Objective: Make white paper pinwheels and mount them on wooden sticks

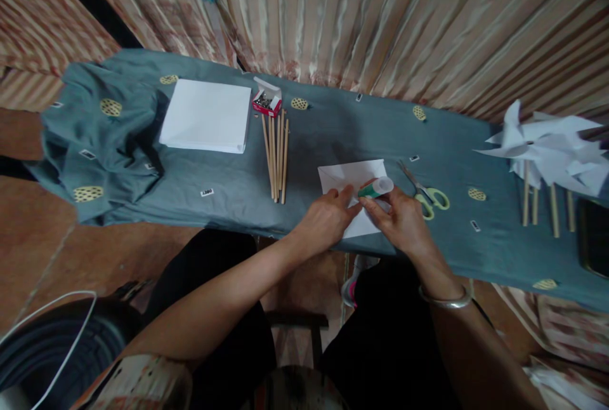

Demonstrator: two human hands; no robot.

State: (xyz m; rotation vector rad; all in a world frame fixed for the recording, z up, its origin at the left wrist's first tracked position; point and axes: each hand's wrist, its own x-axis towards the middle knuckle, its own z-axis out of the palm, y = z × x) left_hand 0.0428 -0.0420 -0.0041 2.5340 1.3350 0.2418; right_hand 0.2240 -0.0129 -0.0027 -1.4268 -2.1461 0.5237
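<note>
A square white sheet of paper (333, 173) with cut or fold lines lies near the table's front edge. My left hand (330, 213) rests on it, with thumb and fingers closed at the paper near its middle. In my right hand (404, 216) is a glue stick (373, 188) with a green label and a whitish end, tilted over the paper. The fingertips of both hands almost meet there, and they hide the part of the sheet under them. Just right of my right hand lie scissors (425, 197) with light green handles, their blades slightly apart.
Left of the paper lie several wooden sticks (276, 156), an open red box (267, 99) of small metal pins and a stack of white paper (207, 115). Paper pinwheels (547, 143) on sticks and a dark phone (594, 235) are at the right. A green cloth (228, 188) covers the table.
</note>
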